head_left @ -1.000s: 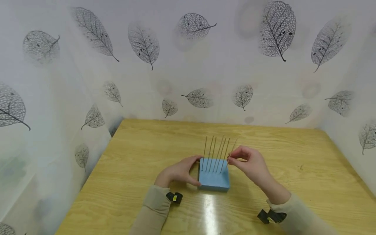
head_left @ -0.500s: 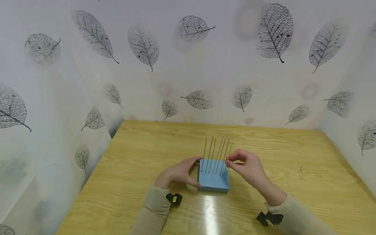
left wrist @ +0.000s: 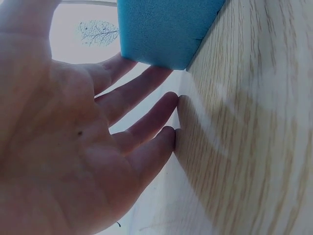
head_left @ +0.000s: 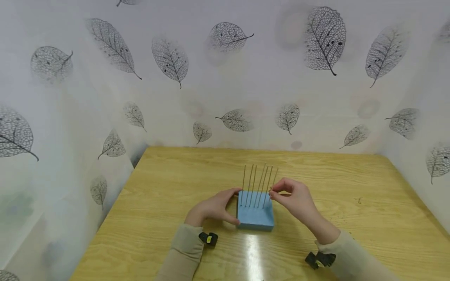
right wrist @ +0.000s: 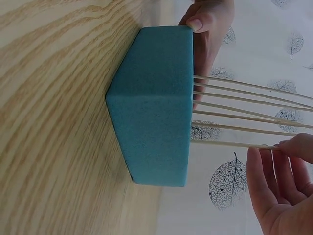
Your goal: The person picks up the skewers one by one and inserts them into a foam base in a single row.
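A light blue foam block (head_left: 255, 217) lies flat on the table, with several thin wooden skewers (head_left: 243, 181) standing in a row in its top. My left hand (head_left: 213, 207) holds the block from its left side, thumb at the near corner and fingers at the far one. In the left wrist view, two fingertips meet the block's edge and the lower fingers rest on the table. At the row's right end, my right hand (head_left: 296, 197) pinches a skewer (right wrist: 220, 143) between thumb and fingers; its lower end meets the block's top.
The wooden table (head_left: 168, 175) reaches back to a pale curtain (head_left: 225, 78) printed with leaves, which also hangs at both sides. Small dark crumbs (head_left: 359, 201) lie to the right of the block.
My right hand has shifted slightly left toward the block, and the skewer it pinches leans less to the right. The left hand stays on the block. The head view has tilted slightly.
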Tool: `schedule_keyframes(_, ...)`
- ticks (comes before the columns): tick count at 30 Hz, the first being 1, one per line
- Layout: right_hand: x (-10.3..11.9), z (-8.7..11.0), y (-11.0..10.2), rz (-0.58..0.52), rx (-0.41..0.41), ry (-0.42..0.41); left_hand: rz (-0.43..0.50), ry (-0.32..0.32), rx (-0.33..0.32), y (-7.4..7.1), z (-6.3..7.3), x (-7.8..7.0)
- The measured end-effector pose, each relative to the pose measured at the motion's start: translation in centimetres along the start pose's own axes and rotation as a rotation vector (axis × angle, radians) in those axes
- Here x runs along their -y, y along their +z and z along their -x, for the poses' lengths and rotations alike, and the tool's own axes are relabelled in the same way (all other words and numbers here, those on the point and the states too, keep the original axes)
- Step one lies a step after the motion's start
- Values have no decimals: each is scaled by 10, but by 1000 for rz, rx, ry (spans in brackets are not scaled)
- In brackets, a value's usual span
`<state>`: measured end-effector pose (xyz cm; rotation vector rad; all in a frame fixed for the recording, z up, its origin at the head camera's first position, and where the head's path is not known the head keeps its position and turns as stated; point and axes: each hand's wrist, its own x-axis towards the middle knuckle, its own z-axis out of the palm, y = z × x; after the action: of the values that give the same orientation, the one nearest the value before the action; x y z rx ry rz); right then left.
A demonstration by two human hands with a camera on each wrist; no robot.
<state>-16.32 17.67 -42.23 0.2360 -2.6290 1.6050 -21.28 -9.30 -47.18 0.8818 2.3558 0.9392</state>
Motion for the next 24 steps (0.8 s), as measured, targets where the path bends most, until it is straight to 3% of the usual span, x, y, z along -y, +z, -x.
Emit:
schedule_keyframes(10,1,-6,1,-4,23,5,-3,12,-7,-2,-3,6)
schedule_keyframes(24,-8,-4,-7,110,125,-83,-11,30,-5,-2,-4,10)
